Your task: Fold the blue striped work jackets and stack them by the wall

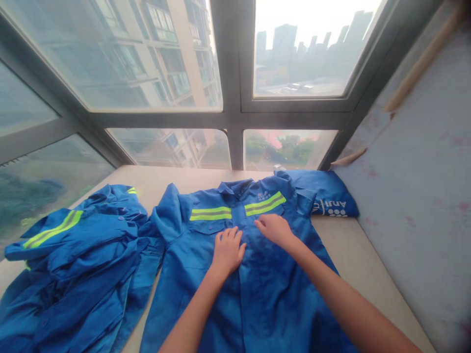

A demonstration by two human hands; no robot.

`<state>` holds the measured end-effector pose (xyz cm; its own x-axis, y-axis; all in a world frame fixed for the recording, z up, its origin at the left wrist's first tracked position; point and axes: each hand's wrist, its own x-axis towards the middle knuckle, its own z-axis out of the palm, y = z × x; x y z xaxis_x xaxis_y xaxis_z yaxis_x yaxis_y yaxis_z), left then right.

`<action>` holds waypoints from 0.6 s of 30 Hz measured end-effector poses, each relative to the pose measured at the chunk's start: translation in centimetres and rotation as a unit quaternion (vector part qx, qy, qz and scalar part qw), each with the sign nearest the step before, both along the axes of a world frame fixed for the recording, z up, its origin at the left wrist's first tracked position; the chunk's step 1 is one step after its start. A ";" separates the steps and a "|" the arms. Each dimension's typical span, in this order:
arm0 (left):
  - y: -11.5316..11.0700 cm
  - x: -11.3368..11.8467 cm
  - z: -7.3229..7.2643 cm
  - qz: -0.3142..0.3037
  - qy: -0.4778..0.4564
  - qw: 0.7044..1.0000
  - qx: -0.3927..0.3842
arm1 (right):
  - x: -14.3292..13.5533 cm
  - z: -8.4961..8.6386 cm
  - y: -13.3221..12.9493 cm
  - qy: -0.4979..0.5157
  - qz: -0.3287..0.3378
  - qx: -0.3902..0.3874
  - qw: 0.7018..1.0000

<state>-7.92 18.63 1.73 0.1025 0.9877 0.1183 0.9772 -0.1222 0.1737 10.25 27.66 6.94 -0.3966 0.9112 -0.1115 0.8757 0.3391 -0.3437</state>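
A blue work jacket (206,255) with yellow-green reflective stripes lies spread face up before me, its collar toward the window. My left hand (228,250) rests on the jacket's front just below the left-side chest pocket, fingers stretched and a little apart. On the other side of the button placket, my right hand (274,228) touches the cloth under the right stripe. Its fingers are curled together; whether they pinch any fabric is hidden. The jacket's sleeves are bent beside its shoulders.
A second blue garment (91,260) with reflective stripes lies crumpled on the left. Behind the jacket's right shoulder is a blue bundle with white lettering (327,191). The pale ledge (364,260) meets window frames (231,88) ahead and a patterned wall (419,186) at right.
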 end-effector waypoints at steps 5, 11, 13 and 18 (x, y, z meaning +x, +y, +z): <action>9.8 -5.1 3.8 0.069 -0.100 0.991 0.061 | -4.8 2.0 15.1 0.032 0.034 0.057 0.997; 19.3 -9.6 3.6 0.052 -0.084 0.993 0.057 | -6.7 0.4 22.9 0.015 0.091 0.038 0.995; 19.6 -9.3 2.4 0.019 -0.071 0.996 0.049 | -6.0 -0.9 23.2 0.003 0.093 0.035 0.995; 17.1 -8.0 -1.0 -0.030 -0.035 0.999 0.027 | -3.6 -4.7 21.3 -0.014 0.089 0.032 0.995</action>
<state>-15.94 35.69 0.76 0.1513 0.9718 0.1810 0.9532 -0.1919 0.2337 6.66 48.95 2.27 -0.5502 0.8322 -0.0687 0.8084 0.5103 -0.2935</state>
